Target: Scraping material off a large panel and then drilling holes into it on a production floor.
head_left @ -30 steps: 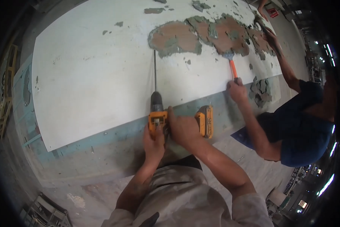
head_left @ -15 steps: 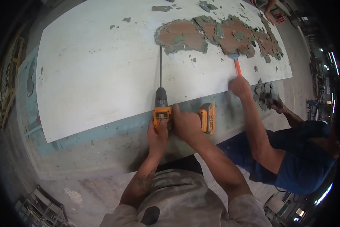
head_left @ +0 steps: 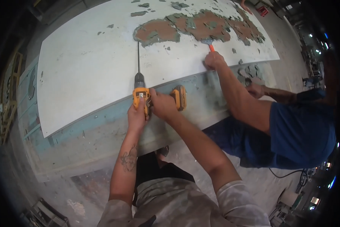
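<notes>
A yellow and black cordless drill (head_left: 141,93) lies on its side in both my hands, its battery to the right. My right hand (head_left: 164,104) is closed round its handle. My left hand (head_left: 137,115) grips the rear of its body, with the thumb on top. From the chuck a long thin rod (head_left: 138,56) runs away over the white panel (head_left: 83,72). Its far end meets the left edge of a brown bared patch (head_left: 160,31) rimmed with flaking grey coating. Whether the tip is under the coating, I cannot tell.
At my right a co-worker in blue holds an orange-handled scraper (head_left: 211,48) against the patch's near edge. Peeled grey flakes (head_left: 251,71) lie on the greenish table (head_left: 83,151) beside the panel. Another person's hand (head_left: 246,7) is at the far right corner.
The whole scene has shifted left and up in the picture. Both my hands still hold the drill, and its rod still reaches the patch's left edge. The co-worker leans farther in.
</notes>
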Available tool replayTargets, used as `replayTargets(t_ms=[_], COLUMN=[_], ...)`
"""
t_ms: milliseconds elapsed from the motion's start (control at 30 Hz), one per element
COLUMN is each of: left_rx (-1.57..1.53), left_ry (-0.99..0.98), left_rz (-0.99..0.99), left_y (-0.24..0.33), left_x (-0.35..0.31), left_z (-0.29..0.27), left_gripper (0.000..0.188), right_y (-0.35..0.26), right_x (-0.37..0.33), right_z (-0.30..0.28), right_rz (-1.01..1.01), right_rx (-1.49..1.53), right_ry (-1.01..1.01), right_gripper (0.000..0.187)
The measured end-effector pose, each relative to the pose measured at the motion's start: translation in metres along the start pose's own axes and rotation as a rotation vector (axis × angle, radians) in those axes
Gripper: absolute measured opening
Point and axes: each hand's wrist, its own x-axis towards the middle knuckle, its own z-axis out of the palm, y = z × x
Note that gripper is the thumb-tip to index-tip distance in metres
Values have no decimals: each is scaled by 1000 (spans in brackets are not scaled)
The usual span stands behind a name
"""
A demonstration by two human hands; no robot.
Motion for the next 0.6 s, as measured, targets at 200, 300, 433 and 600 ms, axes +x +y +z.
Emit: replayTargets(t_ms=[200, 300, 433, 600], left_rx=[-78, -30, -7, 1], left_ry=[-127, -140, -144, -158], left_rz=[-74, -56, -34, -61], left_y=[4, 7, 10, 11], left_x=[4, 3, 1, 1], left_z=[-1, 5, 4, 1], left_gripper=[39, 38, 38, 39], right_y=[-4, 5, 0, 0], right_x=[0, -6, -5, -3], right_z=[-12, -3, -4, -4], right_rz=[67, 46, 96, 116], right_rx=[-27, 23, 36, 67], right_ry=[-136, 15, -28, -62], right_gripper=[62, 64, 67, 70])
